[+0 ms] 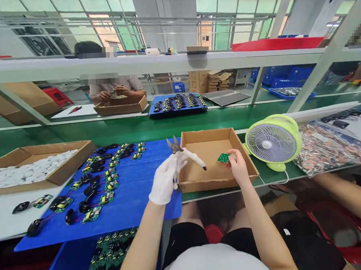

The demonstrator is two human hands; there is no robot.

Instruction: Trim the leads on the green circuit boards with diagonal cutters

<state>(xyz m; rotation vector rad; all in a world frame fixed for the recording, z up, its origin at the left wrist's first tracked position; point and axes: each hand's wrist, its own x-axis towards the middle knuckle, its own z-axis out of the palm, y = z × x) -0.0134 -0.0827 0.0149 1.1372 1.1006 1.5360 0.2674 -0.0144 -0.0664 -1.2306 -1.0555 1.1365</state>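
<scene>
My left hand point(166, 178), in a white glove, is closed round a pair of cutters point(181, 151) with white handles, their jaws pointing up. My right hand point(238, 164), bare, pinches a small green circuit board point(223, 157). Both hands hover over an open, shallow cardboard box point(201, 186) at the bench's front edge.
A blue mat point(135, 193) to the left carries several green boards wired to black parts. A cardboard tray of white pieces point(34, 169) sits far left. A lime desk fan point(273, 140) stands right of the box. Another person works across the green conveyor; someone's arm shows lower right.
</scene>
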